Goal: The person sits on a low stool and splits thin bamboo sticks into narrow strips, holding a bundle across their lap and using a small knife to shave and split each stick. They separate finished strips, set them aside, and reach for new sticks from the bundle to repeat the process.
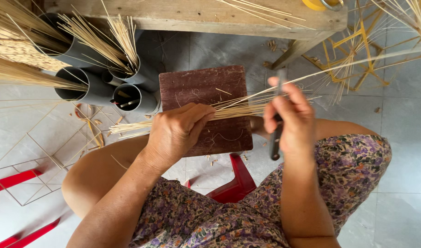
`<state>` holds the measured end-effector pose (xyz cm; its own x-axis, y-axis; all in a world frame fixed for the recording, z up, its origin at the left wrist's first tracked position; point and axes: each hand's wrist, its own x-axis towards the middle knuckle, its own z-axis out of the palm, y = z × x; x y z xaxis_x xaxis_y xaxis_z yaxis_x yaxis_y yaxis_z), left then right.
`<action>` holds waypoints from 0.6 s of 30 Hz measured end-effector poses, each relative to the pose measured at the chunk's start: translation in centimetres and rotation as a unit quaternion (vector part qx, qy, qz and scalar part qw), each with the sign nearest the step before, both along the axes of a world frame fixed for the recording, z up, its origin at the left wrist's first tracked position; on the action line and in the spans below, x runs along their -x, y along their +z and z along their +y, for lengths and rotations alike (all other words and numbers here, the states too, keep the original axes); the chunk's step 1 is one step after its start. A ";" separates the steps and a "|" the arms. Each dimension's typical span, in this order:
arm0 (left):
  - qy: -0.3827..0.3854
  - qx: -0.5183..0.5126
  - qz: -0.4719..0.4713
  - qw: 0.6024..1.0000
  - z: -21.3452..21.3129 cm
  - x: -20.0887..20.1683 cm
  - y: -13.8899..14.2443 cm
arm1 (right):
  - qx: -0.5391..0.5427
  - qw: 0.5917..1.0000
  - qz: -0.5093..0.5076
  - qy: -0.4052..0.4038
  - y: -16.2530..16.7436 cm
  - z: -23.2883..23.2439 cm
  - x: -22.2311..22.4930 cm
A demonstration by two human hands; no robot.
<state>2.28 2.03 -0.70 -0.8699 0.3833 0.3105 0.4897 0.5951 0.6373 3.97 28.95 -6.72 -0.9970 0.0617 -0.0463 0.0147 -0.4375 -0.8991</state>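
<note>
At far left, grey tubes [88, 87] stand on the tiled floor [403, 115], stuffed with pale splints, and thin wire frames [40, 156] lie beside red bars [10, 180].

Your left hand [176, 133] is clenched around a bundle of thin bamboo sticks [233, 109] — pale yellow, straight, fine as skewers. The cut ends fan out past your knuckles to the left, uneven in length. The bundle lies across a dark reddish-brown board [203, 89], scratched all over, which rests over your knees.

To the right, the sticks run into your right hand [288, 121]. It grips a dark-handled knife [275, 138] held upright, thumb and fingers wrapped tight on the handle; the blade end touches the bundle, though the fingers hide the exact contact. A few long sticks carry on beyond it, up to the right edge.

Above, a wooden bench [219, 18] crosses the top. Under it at right, yellow stick frames [357, 55] sit on the floor. Below the board, a red stool [236, 183] shows between your knees.
</note>
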 end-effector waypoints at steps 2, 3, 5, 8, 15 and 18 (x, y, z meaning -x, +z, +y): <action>-0.001 0.000 0.012 1.000 -0.3 0.0 0.2 | 0.030 0.998 0.000 -0.054 0.4 2.1 0.3; 0.001 0.001 0.018 1.000 -0.5 -0.1 0.3 | 0.045 0.996 0.001 -0.080 0.6 2.7 0.4; 0.010 0.005 0.021 1.000 -0.4 0.1 0.5 | 0.050 0.994 0.014 -0.092 1.1 3.3 0.4; 0.024 -0.012 0.025 0.999 0.1 0.1 0.7 | 0.037 0.998 0.044 -0.015 1.8 2.2 -0.2; 0.028 -0.016 0.021 0.999 0.6 -0.2 1.0 | -0.086 0.987 0.015 0.138 1.6 -3.6 -1.9; 0.010 0.001 0.061 0.998 0.6 -0.2 0.9 | -0.086 0.987 0.011 0.137 1.3 -4.3 -1.8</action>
